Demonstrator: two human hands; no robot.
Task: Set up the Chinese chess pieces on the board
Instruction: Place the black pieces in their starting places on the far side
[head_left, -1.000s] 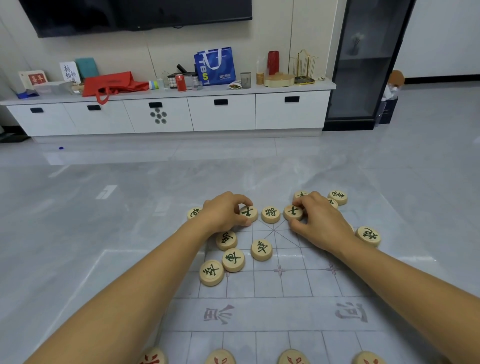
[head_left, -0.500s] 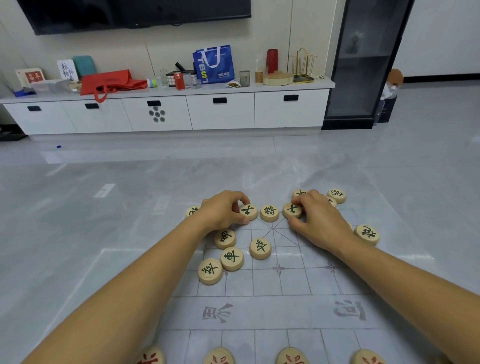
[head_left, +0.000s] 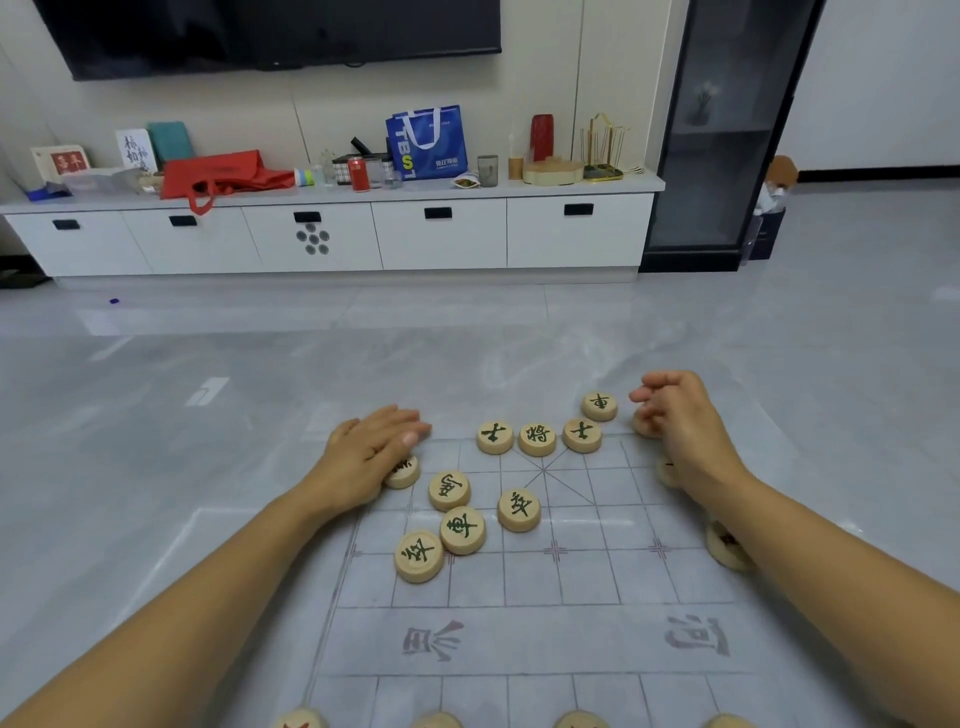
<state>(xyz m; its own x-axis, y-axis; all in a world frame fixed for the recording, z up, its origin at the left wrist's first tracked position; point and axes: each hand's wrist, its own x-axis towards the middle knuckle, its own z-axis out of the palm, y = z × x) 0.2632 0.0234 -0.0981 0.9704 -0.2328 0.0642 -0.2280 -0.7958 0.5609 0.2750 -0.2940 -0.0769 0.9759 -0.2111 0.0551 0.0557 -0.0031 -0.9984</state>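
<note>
**A:** Left hand (head_left: 369, 452)?
**B:** Palm down, fingers straight and pressed together, at the far-left corner of the board (head_left: 571, 639). It half covers one covered disc (head_left: 404, 472).

**A:** Right hand (head_left: 680, 415)?
**B:** At the far-right edge, fingers curled, tips over an edge disc (head_left: 643, 427). Pinching it or only touching, cannot tell.

**A:** Back line?
**B:** Three green-lettered pieces in a row at the middle, rims touching: left advisor (head_left: 493, 436), general (head_left: 536, 438), right advisor (head_left: 582, 434). Far chariot (head_left: 600, 405) sits just beyond the right advisor, off the grid.

**A:** Loose ones?
**B:** On the left half there is a rotated disc (head_left: 449, 490), and a near chariot (head_left: 462, 529) touching the left soldier (head_left: 418, 555). The right soldier (head_left: 518, 509) sits apart near the palace lines. Two more discs (head_left: 724, 545) are partly hidden behind the right forearm. Red-lettered discs (head_left: 301, 719) are cut off at the bottom edge.

**A:** Surface?
**B:** The board is a thin sheet flat on the grey floor (head_left: 156, 415).
</note>
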